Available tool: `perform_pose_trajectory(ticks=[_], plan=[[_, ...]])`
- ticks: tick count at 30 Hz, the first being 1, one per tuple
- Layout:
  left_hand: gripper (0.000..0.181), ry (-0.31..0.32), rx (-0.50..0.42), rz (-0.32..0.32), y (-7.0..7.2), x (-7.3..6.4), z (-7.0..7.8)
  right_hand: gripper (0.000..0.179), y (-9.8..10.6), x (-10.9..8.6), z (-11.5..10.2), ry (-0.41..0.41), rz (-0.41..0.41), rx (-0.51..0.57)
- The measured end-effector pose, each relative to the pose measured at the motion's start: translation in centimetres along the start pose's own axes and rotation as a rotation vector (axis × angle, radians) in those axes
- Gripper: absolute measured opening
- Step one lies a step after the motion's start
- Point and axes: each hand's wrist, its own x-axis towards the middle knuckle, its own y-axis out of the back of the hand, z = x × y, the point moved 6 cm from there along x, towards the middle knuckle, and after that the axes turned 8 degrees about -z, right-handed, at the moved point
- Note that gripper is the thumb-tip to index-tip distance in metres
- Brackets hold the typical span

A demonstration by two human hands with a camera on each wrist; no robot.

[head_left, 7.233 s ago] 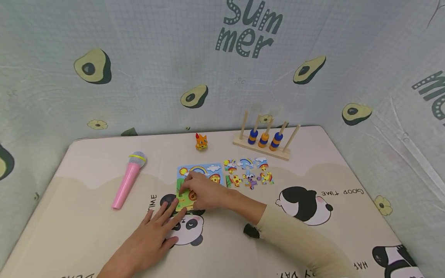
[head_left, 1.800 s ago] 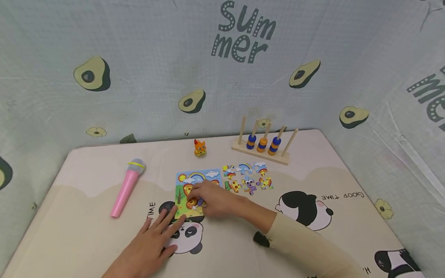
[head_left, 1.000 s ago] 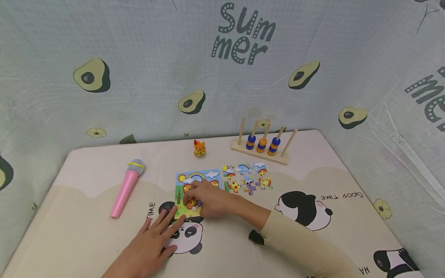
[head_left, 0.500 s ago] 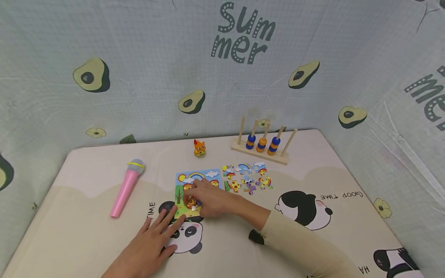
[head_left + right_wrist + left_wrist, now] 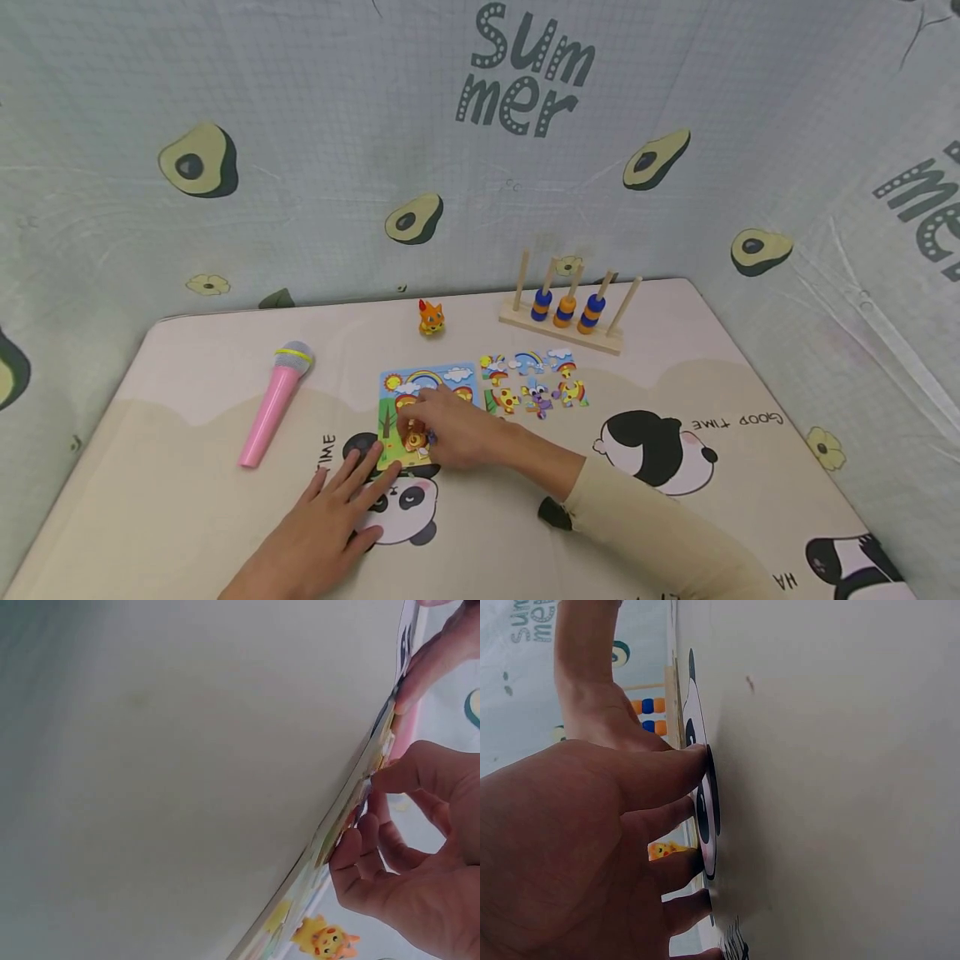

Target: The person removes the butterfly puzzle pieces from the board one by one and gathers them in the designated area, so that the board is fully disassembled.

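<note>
A colourful picture puzzle board (image 5: 387,450) lies flat on the table. My left hand (image 5: 318,521) is spread, palm down, with fingertips resting on the board's near left edge and the panda print. Over the board's middle, my right hand (image 5: 457,429) pinches a puzzle piece (image 5: 415,440) with an orange animal on it, between thumb and fingers. In the right wrist view the curled fingers (image 5: 349,859) and thumb meet low at the board's surface. The right hand covers much of the board's right half. Several loose-looking picture pieces (image 5: 538,400) lie in two rows right of the board.
A pink toy microphone (image 5: 275,408) lies at the left. An orange animal figurine (image 5: 431,318) stands behind the board. Farther right is a wooden peg rack (image 5: 558,325) with blue and orange beads. Fabric walls (image 5: 322,100) rise along the table's back and right.
Over the longer span, my right hand shifted slightly right and another orange animal picture showed on the board. Recently its fingers moved only slightly at the piece; my left hand stayed in place.
</note>
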Motion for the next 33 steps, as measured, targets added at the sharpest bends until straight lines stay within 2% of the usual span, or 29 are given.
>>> perform_pose_trajectory(ticks=[11,22,33], plan=[[0.068,-0.003,0.009,0.016,0.15,-0.11,0.13,0.051,0.37,-0.27,0.49,0.004,-0.062,0.031],[0.068,0.007,0.005,0.004,0.02,-0.03,0.05,0.045,0.43,-0.36,0.17,0.023,-0.044,-0.007],[0.068,-0.005,0.02,0.025,0.1,-0.07,0.11,0.044,0.32,-0.55,0.15,-0.01,-0.014,-0.026]])
